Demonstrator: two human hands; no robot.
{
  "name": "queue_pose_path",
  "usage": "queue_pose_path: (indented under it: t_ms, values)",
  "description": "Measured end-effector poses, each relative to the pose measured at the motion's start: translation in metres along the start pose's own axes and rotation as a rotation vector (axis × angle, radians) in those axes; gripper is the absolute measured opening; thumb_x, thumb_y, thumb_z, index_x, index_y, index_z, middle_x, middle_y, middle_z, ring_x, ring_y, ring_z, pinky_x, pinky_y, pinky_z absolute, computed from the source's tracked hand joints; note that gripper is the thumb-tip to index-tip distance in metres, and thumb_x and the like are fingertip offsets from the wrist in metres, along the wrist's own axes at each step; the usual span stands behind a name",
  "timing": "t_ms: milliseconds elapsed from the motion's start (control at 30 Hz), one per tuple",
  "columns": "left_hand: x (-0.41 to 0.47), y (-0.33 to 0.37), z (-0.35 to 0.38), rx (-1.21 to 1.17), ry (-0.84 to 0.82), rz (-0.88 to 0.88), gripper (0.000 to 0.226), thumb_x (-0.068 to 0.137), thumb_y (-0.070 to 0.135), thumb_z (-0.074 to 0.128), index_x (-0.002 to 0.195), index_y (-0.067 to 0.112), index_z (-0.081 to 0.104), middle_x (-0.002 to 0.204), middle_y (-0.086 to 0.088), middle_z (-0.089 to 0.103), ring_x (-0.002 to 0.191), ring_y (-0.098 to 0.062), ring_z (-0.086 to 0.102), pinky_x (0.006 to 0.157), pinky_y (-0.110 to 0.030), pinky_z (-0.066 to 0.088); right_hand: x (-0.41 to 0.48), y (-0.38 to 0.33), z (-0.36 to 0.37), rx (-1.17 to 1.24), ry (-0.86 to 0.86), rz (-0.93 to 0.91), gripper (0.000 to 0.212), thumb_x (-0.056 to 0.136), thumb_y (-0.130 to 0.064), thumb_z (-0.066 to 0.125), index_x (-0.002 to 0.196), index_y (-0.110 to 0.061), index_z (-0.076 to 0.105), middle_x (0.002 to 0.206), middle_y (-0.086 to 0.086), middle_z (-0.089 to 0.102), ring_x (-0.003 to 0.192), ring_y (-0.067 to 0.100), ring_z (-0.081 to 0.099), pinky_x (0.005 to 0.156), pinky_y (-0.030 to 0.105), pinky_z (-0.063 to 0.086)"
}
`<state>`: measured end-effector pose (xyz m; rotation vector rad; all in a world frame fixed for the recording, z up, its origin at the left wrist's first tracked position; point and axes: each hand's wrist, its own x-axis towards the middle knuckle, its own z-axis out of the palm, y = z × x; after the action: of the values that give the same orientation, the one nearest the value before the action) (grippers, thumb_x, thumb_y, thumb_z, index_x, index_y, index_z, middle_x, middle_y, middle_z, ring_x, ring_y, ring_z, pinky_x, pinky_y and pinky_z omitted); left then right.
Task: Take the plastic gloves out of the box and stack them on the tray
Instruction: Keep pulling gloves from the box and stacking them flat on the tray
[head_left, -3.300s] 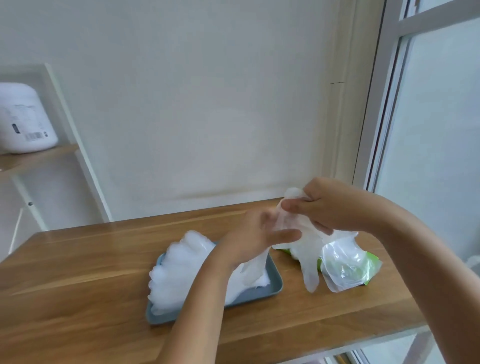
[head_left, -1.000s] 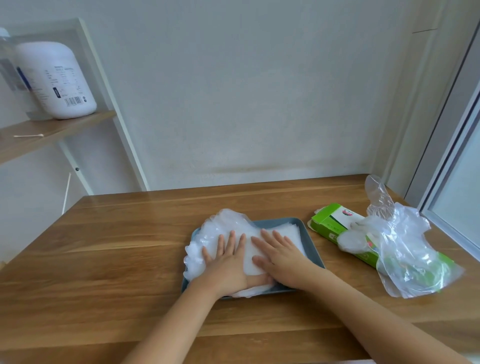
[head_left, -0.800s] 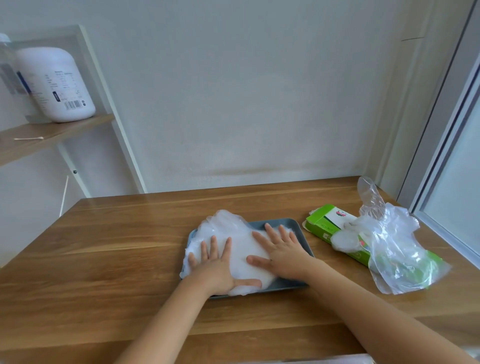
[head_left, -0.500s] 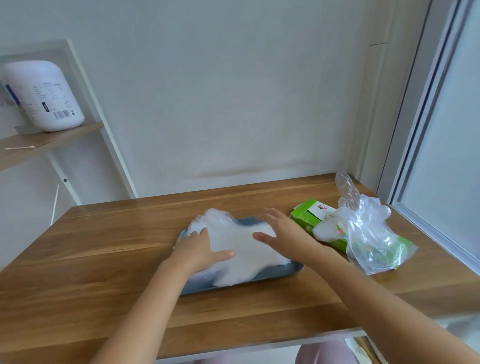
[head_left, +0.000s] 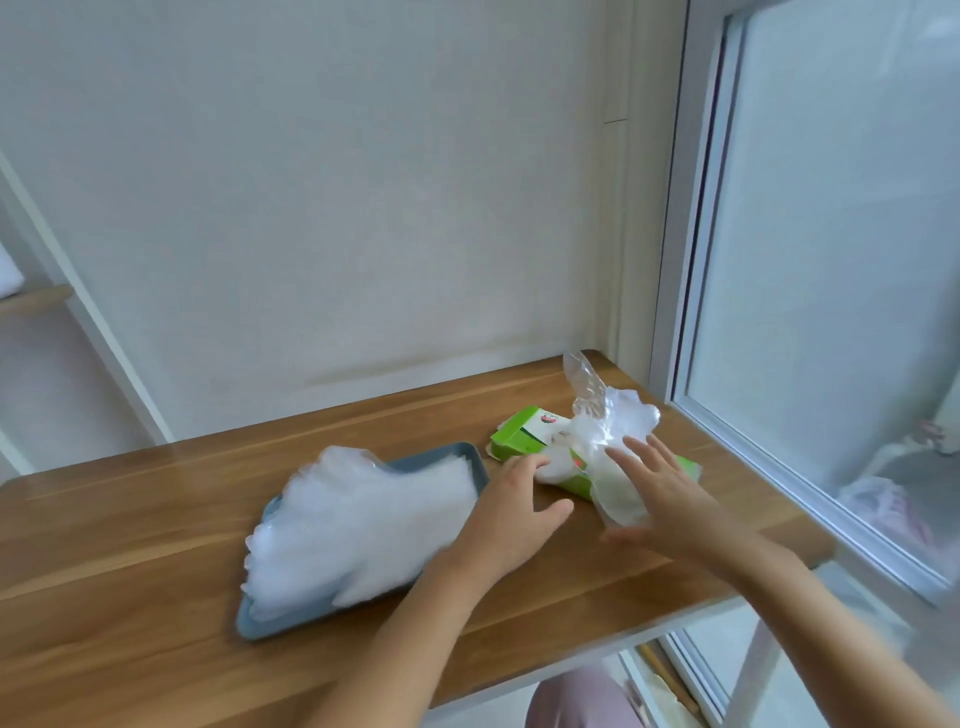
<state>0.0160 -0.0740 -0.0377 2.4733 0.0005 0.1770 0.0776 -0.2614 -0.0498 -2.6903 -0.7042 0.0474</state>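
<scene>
A thick pile of clear plastic gloves (head_left: 353, 525) lies on the blue-grey tray (head_left: 270, 621) at the table's middle. Right of the tray lies the green glove box (head_left: 514, 441) on its side, with crumpled clear gloves (head_left: 608, 415) spilling from it. My left hand (head_left: 511, 512) hovers between tray and box, fingers spread, its fingertips at the box's near end. My right hand (head_left: 654, 493) reaches over the loose gloves on the box with straight fingers and holds nothing.
The wooden table (head_left: 130, 519) ends close to my body, and its right edge meets a window frame (head_left: 685, 260). A white wall stands behind. A shelf post (head_left: 88, 322) rises at the far left.
Both hands left the glove pile on the tray and moved right to the green box. The view swung to the right as well.
</scene>
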Motion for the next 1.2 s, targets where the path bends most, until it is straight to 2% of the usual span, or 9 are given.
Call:
queue_pose_path:
  t_ms: [233, 367, 500, 633, 767, 900, 1000, 1067, 1200]
  values:
    - [0.04, 0.009, 0.034, -0.071, -0.074, -0.047, 0.108, 0.074, 0.059, 0.073, 0.154, 0.023, 0.011, 0.16, 0.008, 0.013, 0.147, -0.017, 0.011, 0.119, -0.044, 0.02, 0.008, 0.01, -0.002, 0.098, 0.175, 0.012, 0.036, 0.1, -0.024, 0.046, 0.135, -0.027, 0.052, 0.152, -0.01, 0.034, 0.142, 0.01, 0.026, 0.112, 0.021, 0.021]
    - [0.052, 0.013, 0.045, -0.047, -0.068, -0.037, 0.105, 0.082, 0.053, 0.068, 0.155, 0.019, 0.0, 0.163, 0.004, 0.0, 0.149, -0.017, 0.0, 0.121, -0.042, 0.009, 0.005, 0.009, -0.006, 0.274, 0.268, 0.018, 0.027, 0.099, -0.022, 0.046, 0.115, -0.021, 0.068, 0.118, -0.011, 0.064, 0.105, 0.007, 0.057, 0.082, 0.017, 0.038]
    - [0.064, 0.004, 0.055, 0.102, -0.069, -0.021, 0.099, 0.086, 0.05, 0.063, 0.155, 0.02, -0.003, 0.163, 0.005, -0.002, 0.149, -0.014, -0.006, 0.121, -0.042, 0.002, 0.007, 0.008, -0.014, 0.293, 0.372, 0.008, 0.022, 0.095, -0.012, 0.047, 0.092, -0.006, 0.068, 0.08, 0.006, 0.067, 0.075, 0.019, 0.06, 0.066, 0.031, 0.043]
    - [0.066, -0.005, 0.06, 0.18, -0.099, -0.036, 0.099, 0.085, 0.057, 0.06, 0.155, 0.023, -0.001, 0.163, 0.009, -0.002, 0.149, -0.014, -0.007, 0.119, -0.046, 0.001, 0.006, -0.006, -0.05, 0.396, 0.534, -0.048, 0.026, 0.095, -0.007, 0.048, 0.074, -0.013, 0.063, 0.054, -0.01, 0.053, 0.056, 0.002, 0.05, 0.054, 0.017, 0.035]
    - [0.069, -0.004, 0.057, 0.205, -0.116, -0.063, 0.099, 0.085, 0.057, 0.061, 0.155, 0.02, 0.001, 0.163, 0.005, 0.002, 0.149, -0.016, -0.004, 0.12, -0.045, 0.003, 0.005, -0.024, -0.103, 0.533, 0.636, -0.12, 0.027, 0.097, -0.011, 0.045, 0.077, -0.003, 0.06, 0.067, 0.004, 0.063, 0.059, 0.007, 0.052, 0.055, 0.02, 0.036]
    - [0.071, 0.003, 0.034, 0.056, -0.251, -0.109, 0.087, 0.086, 0.029, 0.067, 0.154, 0.018, 0.015, 0.155, -0.004, 0.026, 0.144, -0.023, 0.024, 0.112, -0.032, 0.028, -0.002, -0.046, -0.139, 0.557, 0.404, -0.208, 0.032, 0.097, -0.019, 0.048, 0.069, -0.016, 0.064, 0.054, -0.01, 0.056, 0.047, 0.001, 0.045, 0.046, 0.011, 0.032]
    - [0.068, 0.004, -0.004, 0.055, -0.309, -0.189, 0.042, 0.087, 0.015, 0.064, 0.126, 0.007, 0.05, 0.12, -0.003, 0.056, 0.112, -0.022, 0.055, 0.085, -0.026, 0.044, -0.002, -0.058, -0.146, 0.527, 0.265, -0.234, 0.029, 0.095, -0.021, 0.053, 0.07, -0.018, 0.068, 0.058, -0.015, 0.062, 0.048, -0.002, 0.049, 0.049, 0.008, 0.035]
    - [0.061, 0.0, -0.034, 0.057, -0.211, -0.215, 0.016, 0.087, 0.006, 0.059, 0.102, 0.007, 0.058, 0.103, -0.004, 0.059, 0.096, -0.022, 0.057, 0.072, -0.022, 0.04, -0.001, -0.065, -0.147, 0.509, 0.221, -0.23, 0.026, 0.092, -0.015, 0.057, 0.069, -0.021, 0.068, 0.06, -0.013, 0.066, 0.051, 0.003, 0.05, 0.049, 0.01, 0.035]
    - [0.034, 0.003, -0.093, -0.22, 0.117, -0.27, 0.026, 0.089, 0.02, 0.053, 0.112, 0.027, 0.06, 0.106, 0.002, 0.057, 0.101, -0.019, 0.057, 0.084, -0.025, 0.04, 0.001, -0.083, -0.149, 0.467, 0.158, -0.237, 0.026, 0.084, 0.002, 0.05, 0.079, -0.014, 0.07, 0.05, -0.004, 0.063, 0.041, 0.003, 0.049, 0.043, 0.009, 0.033]
